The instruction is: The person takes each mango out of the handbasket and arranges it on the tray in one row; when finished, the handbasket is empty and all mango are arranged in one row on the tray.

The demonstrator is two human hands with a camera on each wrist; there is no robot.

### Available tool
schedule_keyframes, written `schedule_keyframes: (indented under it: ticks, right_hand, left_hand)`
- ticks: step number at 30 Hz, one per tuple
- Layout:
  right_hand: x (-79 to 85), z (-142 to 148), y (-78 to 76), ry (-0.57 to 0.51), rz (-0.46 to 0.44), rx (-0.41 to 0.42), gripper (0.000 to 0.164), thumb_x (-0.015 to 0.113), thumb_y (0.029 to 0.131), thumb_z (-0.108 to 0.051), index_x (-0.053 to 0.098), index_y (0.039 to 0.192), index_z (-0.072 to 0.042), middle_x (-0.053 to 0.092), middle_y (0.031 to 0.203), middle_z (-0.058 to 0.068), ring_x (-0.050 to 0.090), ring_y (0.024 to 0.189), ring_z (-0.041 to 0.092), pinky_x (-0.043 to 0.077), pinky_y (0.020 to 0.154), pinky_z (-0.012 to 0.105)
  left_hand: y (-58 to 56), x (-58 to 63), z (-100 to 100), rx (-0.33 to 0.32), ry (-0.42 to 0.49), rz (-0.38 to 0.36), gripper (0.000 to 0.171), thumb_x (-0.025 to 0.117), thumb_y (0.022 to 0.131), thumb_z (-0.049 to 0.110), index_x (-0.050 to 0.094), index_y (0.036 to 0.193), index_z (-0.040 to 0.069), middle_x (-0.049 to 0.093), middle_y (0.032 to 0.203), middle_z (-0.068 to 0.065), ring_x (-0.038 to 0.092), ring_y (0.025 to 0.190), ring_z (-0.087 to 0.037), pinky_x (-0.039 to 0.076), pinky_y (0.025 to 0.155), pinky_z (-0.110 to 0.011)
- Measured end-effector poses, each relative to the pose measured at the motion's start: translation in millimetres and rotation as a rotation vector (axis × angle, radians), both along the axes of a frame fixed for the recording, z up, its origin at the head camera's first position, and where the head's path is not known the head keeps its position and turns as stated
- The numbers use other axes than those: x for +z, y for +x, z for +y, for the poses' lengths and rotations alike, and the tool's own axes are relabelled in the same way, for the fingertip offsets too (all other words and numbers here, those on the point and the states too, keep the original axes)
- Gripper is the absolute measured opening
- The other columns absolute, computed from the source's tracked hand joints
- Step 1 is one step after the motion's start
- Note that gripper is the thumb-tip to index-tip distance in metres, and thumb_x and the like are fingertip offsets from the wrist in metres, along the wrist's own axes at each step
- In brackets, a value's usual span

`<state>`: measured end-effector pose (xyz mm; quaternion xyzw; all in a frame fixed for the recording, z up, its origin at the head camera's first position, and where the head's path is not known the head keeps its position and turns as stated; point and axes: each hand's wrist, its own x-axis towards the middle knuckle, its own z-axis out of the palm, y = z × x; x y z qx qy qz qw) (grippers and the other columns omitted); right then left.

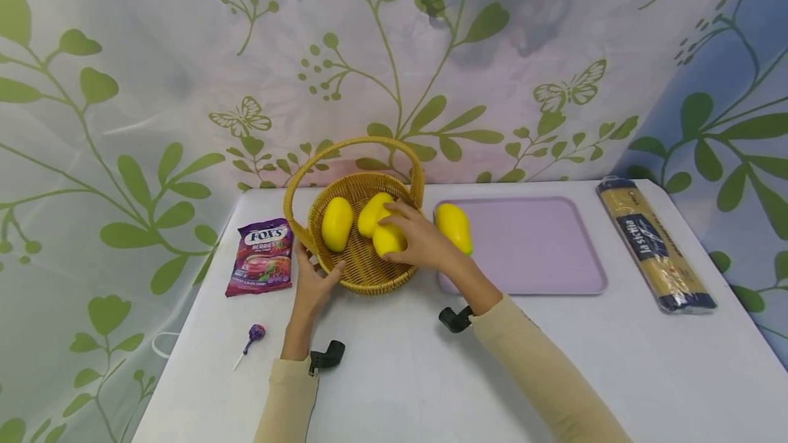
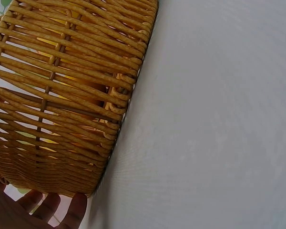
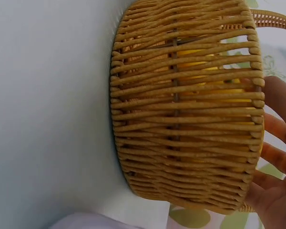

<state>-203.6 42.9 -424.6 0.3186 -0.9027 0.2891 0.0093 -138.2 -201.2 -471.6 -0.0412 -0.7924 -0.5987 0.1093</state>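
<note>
A woven basket [image 1: 375, 286] with a tall arched handle stands at the table's back, holding several yellow mangoes. One mango [image 1: 337, 224] lies at its left side, another mango [image 1: 373, 213] near its middle. My right hand [image 1: 425, 238] reaches over the rim and grips a mango [image 1: 388, 240] inside; in the right wrist view basket weave hides most of it. With the thumb at the front rim and fingers [image 2: 76, 210] against the outer wall, my left hand [image 1: 312, 286] holds the basket's left side. A further mango [image 1: 453, 225] lies on the lilac tray's left end.
The lilac tray [image 1: 529, 245] lies right of the basket. Beyond it is a pasta pack [image 1: 655, 245] near the right edge. A purple candy bag [image 1: 261, 258] and a lollipop [image 1: 256, 333] lie at left on the white table [image 1: 394, 374]. A patterned curtain [image 1: 394, 53] hangs behind.
</note>
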Motion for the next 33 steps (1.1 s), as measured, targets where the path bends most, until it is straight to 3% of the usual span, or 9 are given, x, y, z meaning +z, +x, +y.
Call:
schedule_keyframes:
  ticks: [5, 12, 14, 18, 21, 24, 33]
  right_hand:
    - [6.5, 5, 1.9, -0.025, 0.035, 0.020, 0.057, 0.076, 0.074, -0.035, 0.058, 0.123, -0.014, 0.031, 0.149, 0.005, 0.022, 0.140, 0.032, 0.030, 0.108, 0.045]
    - [20.7, 11, 8.4, -0.059, 0.065, 0.050, 0.057, 0.077, 0.074, -0.034, 0.057, 0.123, -0.014, 0.032, 0.147, 0.003, 0.017, 0.142, 0.027, 0.033, 0.107, 0.043]
    - [23.6, 14, 10.7, -0.057, 0.072, 0.056, 0.057, 0.077, 0.074, -0.034, 0.057, 0.124, -0.015, 0.032, 0.148, 0.003, 0.017, 0.142, 0.026, 0.034, 0.106, 0.043]
    - [26.6, 20, 15.2, -0.069, 0.095, 0.066, 0.056, 0.077, 0.074, -0.034, 0.057, 0.123, -0.015, 0.031, 0.148, 0.002, 0.020, 0.141, 0.029, 0.036, 0.104, 0.045]
    - [30.7, 26, 19.1, -0.078, 0.105, 0.073, 0.056, 0.077, 0.074, -0.034, 0.057, 0.124, -0.016, 0.031, 0.148, 0.001, 0.019, 0.142, 0.027, 0.038, 0.103, 0.044]
    - [37.8, 34, 23.5, -0.087, 0.108, 0.089, 0.056, 0.077, 0.074, -0.032, 0.057, 0.124, -0.016, 0.030, 0.149, 0.002, 0.015, 0.143, 0.024, 0.039, 0.102, 0.043]
    - [53.8, 71, 36.1, -0.108, 0.122, 0.062, 0.056, 0.078, 0.073, -0.029, 0.056, 0.124, -0.018, 0.030, 0.149, -0.001, 0.017, 0.142, 0.024, 0.040, 0.100, 0.046]
  left_hand:
    - [0.7, 1.1, 0, 0.001, 0.007, -0.013, 0.094, 0.067, 0.080, 0.014, 0.002, 0.148, 0.019, 0.021, 0.146, -0.020, 0.032, 0.128, -0.036, 0.035, 0.100, -0.051]
    - [0.1, 0.9, -1, 0.001, -0.006, -0.014, 0.093, 0.067, 0.080, 0.013, 0.003, 0.148, 0.012, 0.021, 0.145, -0.021, 0.033, 0.127, -0.037, 0.035, 0.100, -0.052]
    - [-0.7, -0.2, -2, 0.000, 0.007, -0.018, 0.093, 0.067, 0.080, 0.013, 0.004, 0.148, 0.015, 0.021, 0.145, -0.020, 0.032, 0.128, -0.037, 0.035, 0.101, -0.052]
    - [-6.5, -13.9, -6, 0.010, 0.001, -0.022, 0.095, 0.068, 0.080, 0.017, 0.002, 0.148, 0.026, 0.022, 0.146, -0.016, 0.033, 0.128, -0.034, 0.036, 0.101, -0.049]
    - [-5.8, -12.6, -5, 0.007, -0.007, -0.012, 0.096, 0.068, 0.080, 0.017, 0.001, 0.148, 0.024, 0.022, 0.145, -0.017, 0.032, 0.128, -0.035, 0.036, 0.100, -0.049]
    - [-0.6, 0.4, -1, -0.003, 0.004, -0.014, 0.095, 0.067, 0.080, 0.012, 0.001, 0.148, 0.018, 0.021, 0.146, -0.020, 0.031, 0.128, -0.038, 0.035, 0.100, -0.051]
    - [0.1, 1.3, 1, 0.002, 0.013, -0.024, 0.093, 0.066, 0.081, 0.013, 0.002, 0.149, 0.022, 0.020, 0.146, -0.020, 0.030, 0.129, -0.037, 0.034, 0.101, -0.050]
